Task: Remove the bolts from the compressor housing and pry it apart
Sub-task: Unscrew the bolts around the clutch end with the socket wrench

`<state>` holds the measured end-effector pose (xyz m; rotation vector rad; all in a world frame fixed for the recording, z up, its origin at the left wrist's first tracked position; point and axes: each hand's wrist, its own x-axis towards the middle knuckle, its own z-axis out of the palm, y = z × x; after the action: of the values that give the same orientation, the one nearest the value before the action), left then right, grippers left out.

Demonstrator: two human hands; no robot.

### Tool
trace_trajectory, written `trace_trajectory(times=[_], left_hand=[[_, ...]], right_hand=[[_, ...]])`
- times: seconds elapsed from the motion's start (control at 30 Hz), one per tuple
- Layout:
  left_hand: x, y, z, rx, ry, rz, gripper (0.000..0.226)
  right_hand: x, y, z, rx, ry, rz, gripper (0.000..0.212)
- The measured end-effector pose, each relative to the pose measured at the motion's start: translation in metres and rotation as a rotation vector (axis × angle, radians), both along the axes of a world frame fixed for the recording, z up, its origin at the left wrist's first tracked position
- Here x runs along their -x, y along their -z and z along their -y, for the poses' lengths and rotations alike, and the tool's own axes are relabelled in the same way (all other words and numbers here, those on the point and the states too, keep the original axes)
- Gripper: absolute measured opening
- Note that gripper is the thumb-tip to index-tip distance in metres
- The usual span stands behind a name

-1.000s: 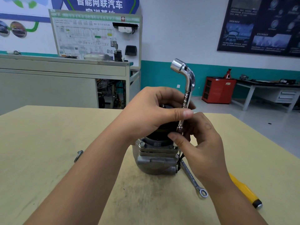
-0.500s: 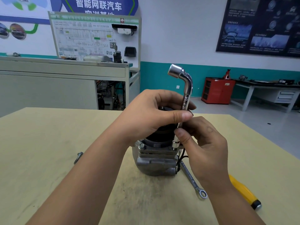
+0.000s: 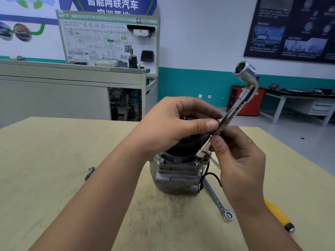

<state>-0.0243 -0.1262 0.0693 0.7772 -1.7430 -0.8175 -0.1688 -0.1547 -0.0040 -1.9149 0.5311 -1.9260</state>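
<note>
Both of our hands are closed on work at the middle of the counter [image 3: 54, 160]. Our left hand [image 3: 172, 124] curls over the top of the upright compressor housing [image 3: 174, 178], thumb touching the shaft of the L-shaped socket wrench [image 3: 241, 98]. Our right hand [image 3: 239, 165] pinches that shaft lower down. The wrench leans right, its lower end at the housing's right flange. One loose bolt [image 3: 89, 173] lies well to the left.

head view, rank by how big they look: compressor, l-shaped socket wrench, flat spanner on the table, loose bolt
1. compressor, bulkiest though partly covered
2. L-shaped socket wrench, longest but thin; it is raised nearer the camera, so its place against the compressor is unsure
3. flat spanner
4. loose bolt
</note>
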Motion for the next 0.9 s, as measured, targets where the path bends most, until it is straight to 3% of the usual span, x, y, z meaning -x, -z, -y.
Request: trace_trajectory(times=[0.13,0.27,0.4,0.6,0.7,0.9], left_hand=[[0.000,-0.001,-0.003,0.025,-0.099,0.080,0.011],[0.003,-0.004,-0.006,0.196,-0.324,0.437,0.008],[0.003,-0.009,-0.011,0.269,-0.381,0.771,0.002],[0.007,-0.002,-0.016,0.196,-0.463,1.101,0.029],[0.012,0.006,-0.015,0.212,-0.500,1.182,0.037],[0.021,0.017,-0.012,0.249,-0.598,1.210,0.029]], right_hand=[[0.001,0.001,0.002,-0.062,-0.006,0.087,0.013],[0.003,0.003,0.007,-0.177,-0.026,0.197,0.014],[0.004,0.005,0.010,-0.256,0.040,0.216,0.020],[0.004,0.006,0.013,-0.297,0.067,0.236,0.021],[0.005,0.006,0.013,-0.304,0.066,0.223,0.021],[0.005,0.005,0.013,-0.308,0.052,0.217,0.022]])
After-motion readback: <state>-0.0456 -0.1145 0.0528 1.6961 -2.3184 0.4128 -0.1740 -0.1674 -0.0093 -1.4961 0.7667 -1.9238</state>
